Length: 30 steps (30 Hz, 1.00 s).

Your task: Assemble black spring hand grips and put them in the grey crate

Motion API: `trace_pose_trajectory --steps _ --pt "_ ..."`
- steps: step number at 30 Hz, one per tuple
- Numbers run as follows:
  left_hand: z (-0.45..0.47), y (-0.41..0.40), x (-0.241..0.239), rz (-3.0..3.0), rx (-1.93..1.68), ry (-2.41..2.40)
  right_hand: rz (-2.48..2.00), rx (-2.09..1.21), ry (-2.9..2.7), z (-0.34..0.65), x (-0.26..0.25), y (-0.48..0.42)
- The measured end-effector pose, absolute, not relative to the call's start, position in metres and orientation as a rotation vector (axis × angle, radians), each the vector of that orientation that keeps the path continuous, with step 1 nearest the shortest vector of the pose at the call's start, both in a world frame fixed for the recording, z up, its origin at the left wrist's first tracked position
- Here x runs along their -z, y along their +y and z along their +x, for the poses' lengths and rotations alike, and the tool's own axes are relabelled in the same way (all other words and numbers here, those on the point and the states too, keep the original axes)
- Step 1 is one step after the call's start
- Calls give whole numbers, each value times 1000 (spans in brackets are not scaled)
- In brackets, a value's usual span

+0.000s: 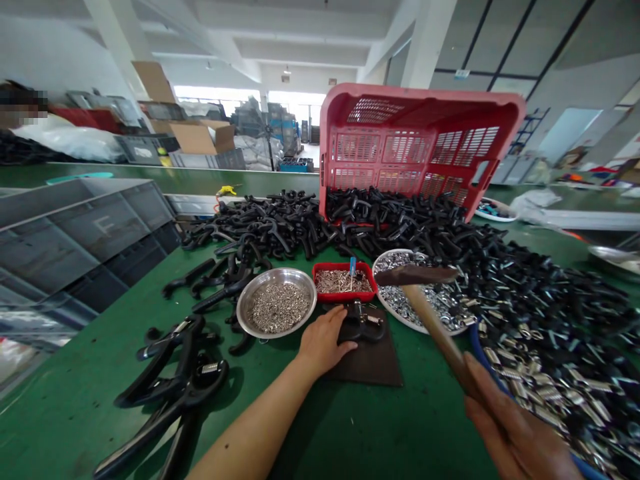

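On the dark mat (373, 363) near the front of the green table (350, 427), my left hand (323, 343) clasps a black part (361, 327) by its near edge, thumb below and fingers over the top. It seems to be pinning the part flat so it cannot skid. The far end stays uncovered, with what may be a small metal fitting showing there, though the view is too coarse for me to be sure. My right hand (510, 427) is clenched around the lower end of a wooden-handled hammer (435, 327). The hammer's head hangs raised above and just right of the part, apart from it, and the long hold on the handle leaves room for a swing. So the part sits ahead of the left palm and well forward and left of the right fist. Supplies stand within reach just behind the mat: a steel bowl (241, 310) of small bright pieces, a red tray (345, 297) and a white plate (395, 319) of shiny hardware. Beyond them a heap of black parts (500, 267) spills from a tipped red crate (415, 143).
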<state>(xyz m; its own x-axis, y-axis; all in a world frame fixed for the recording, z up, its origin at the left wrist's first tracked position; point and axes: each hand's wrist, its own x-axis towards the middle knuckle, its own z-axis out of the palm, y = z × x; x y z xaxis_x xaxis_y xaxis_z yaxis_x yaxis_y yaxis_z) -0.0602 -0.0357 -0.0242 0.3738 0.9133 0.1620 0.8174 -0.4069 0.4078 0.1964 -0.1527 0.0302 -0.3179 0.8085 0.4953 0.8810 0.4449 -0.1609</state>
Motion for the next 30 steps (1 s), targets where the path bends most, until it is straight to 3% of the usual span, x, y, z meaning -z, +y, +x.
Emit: trace_pose_trajectory --steps 4,9,14,19,24,30 --pt "-65 -32 24 2360 -546 1523 -1396 -46 -2428 192 -25 -145" --pt "-66 -30 21 2367 -552 1507 -1408 98 -2232 190 -29 -144" --pt "-66 -31 21 2338 -512 1550 -1451 -76 -2436 195 -23 -138" --pt "-66 -31 19 2349 -521 1519 -1450 36 -2283 194 -22 -141" --pt "-67 -31 17 2311 -485 1546 -1451 -107 -2419 198 -18 -145" --pt "-67 -29 21 2310 -510 1510 -1484 142 -2221 212 -24 -154"
